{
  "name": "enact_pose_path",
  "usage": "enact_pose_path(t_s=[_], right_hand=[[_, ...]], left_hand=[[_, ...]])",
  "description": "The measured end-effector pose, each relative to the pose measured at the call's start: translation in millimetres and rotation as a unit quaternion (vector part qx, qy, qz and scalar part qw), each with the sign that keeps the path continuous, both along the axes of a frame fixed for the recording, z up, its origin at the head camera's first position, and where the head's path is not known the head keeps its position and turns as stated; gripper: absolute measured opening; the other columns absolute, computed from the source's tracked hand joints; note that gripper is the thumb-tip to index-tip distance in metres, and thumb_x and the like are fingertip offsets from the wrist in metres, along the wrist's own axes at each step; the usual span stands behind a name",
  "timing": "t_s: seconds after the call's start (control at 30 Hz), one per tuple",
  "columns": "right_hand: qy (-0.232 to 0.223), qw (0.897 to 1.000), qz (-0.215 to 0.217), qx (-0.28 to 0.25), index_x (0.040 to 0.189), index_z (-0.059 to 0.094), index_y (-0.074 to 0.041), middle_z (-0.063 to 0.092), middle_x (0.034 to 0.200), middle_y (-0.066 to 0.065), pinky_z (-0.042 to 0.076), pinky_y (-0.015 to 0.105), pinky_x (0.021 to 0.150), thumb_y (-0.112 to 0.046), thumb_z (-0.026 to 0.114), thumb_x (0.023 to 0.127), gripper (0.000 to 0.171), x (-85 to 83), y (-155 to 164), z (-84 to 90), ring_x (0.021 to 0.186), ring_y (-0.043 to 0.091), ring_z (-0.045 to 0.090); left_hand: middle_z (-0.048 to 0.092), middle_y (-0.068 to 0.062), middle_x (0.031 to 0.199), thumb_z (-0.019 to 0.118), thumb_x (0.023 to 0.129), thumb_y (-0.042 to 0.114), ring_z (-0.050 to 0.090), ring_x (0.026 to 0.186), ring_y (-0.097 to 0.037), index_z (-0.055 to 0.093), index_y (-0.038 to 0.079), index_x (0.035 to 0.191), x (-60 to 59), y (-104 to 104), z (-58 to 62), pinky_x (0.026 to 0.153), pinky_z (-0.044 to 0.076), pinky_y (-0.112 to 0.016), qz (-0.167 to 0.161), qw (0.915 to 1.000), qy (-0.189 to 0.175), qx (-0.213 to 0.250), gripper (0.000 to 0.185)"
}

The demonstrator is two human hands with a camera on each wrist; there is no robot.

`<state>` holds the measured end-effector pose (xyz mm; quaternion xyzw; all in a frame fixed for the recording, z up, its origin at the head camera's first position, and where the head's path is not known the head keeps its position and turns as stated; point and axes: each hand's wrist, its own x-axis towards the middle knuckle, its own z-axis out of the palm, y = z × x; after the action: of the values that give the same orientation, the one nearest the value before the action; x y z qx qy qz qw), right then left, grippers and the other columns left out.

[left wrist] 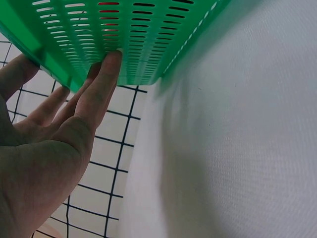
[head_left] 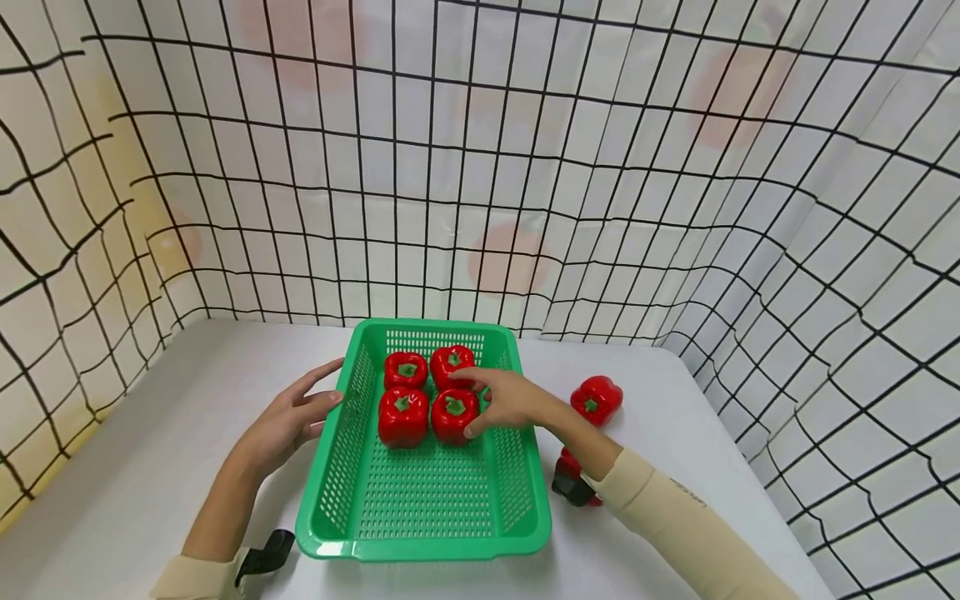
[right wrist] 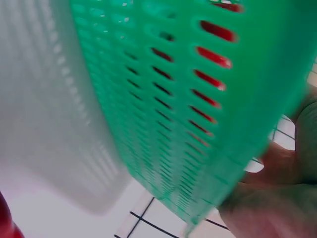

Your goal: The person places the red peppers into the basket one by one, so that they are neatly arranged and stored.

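Observation:
A green plastic basket point(head_left: 423, 546) stands on the white table, with several red bell peppers inside its far half. My right hand point(head_left: 510, 400) reaches over the basket's right rim. Its thumb and fingers curve around the near right bell pepper point(head_left: 453, 417), and the index finger overlaps the far right bell pepper point(head_left: 450, 362). In the right wrist view the basket wall hides the fingertips. At the left rim, my left hand point(head_left: 288, 417) touches the basket from outside with fairly straight fingers point(left wrist: 101, 91). Beside it inside are the near left bell pepper point(head_left: 403, 418) and far left bell pepper point(head_left: 406, 367).
Right of the basket lies a loose red bell pepper point(head_left: 597, 400). Another red bell pepper point(head_left: 570, 460) is partly hidden by the right forearm and black wrist camera point(head_left: 572, 485). Black wire mesh point(head_left: 450, 175) over white sheeting surrounds the table's back and sides.

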<state>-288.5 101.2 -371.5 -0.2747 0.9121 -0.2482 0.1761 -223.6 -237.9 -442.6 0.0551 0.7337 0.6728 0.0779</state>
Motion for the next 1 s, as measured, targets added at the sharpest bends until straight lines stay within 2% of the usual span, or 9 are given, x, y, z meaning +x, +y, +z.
enact_pose_path(t_s=[0.23, 0.5, 0.77, 1.0], right_hand=[[-0.032, 0.999, -0.023, -0.028, 0.151, 0.048, -0.028, 0.061, 0.133, 0.012, 0.062, 0.044, 0.082, -0.026, 0.087, 0.078, 0.083, 8.1, 10, 18.1, 0.121, 0.034, 0.061], [-0.024, 0.998, -0.046, -0.043, 0.153, 0.045, -0.031, 0.062, 0.131, 0.011, 0.062, 0.044, 0.084, -0.030, 0.086, 0.079, 0.084, 13.8, 27, 41.5, 0.122, 0.035, 0.062], [-0.019, 0.996, -0.058, -0.062, 0.152, 0.045, -0.030, 0.062, 0.132, 0.013, 0.061, 0.044, 0.083, -0.032, 0.084, 0.082, 0.081, 20.8, 50, 40.1, 0.123, 0.035, 0.060], [0.001, 0.996, -0.079, -0.049, 0.152, 0.045, -0.029, 0.062, 0.133, 0.013, 0.061, 0.043, 0.083, -0.036, 0.082, 0.082, 0.080, 22.1, 71, 35.2, 0.121, 0.034, 0.061]], left_hand=[[0.047, -0.024, 0.151, 0.061, 0.102, 0.035, 0.070, 0.115, -0.033, 0.023, 0.028, 0.162, 0.1, -1, -0.8, 0.093, 0.059, -0.044, 0.000, 0.9999, 0.008, 0.006, 0.072], [0.049, -0.026, 0.149, 0.060, 0.103, 0.034, 0.072, 0.110, -0.030, 0.023, 0.026, 0.163, 0.4, -1, -0.6, 0.092, 0.059, -0.042, -0.003, 0.9998, 0.011, 0.017, 0.071], [0.049, -0.027, 0.148, 0.060, 0.103, 0.033, 0.073, 0.109, -0.031, 0.022, 0.026, 0.163, 0.1, 2, -1.0, 0.091, 0.060, -0.042, -0.005, 0.9997, 0.008, 0.020, 0.071], [0.048, -0.026, 0.150, 0.060, 0.103, 0.034, 0.073, 0.109, -0.031, 0.022, 0.027, 0.163, -1.0, 1, -1.5, 0.091, 0.060, -0.042, -0.005, 0.9998, 0.006, 0.017, 0.071]])
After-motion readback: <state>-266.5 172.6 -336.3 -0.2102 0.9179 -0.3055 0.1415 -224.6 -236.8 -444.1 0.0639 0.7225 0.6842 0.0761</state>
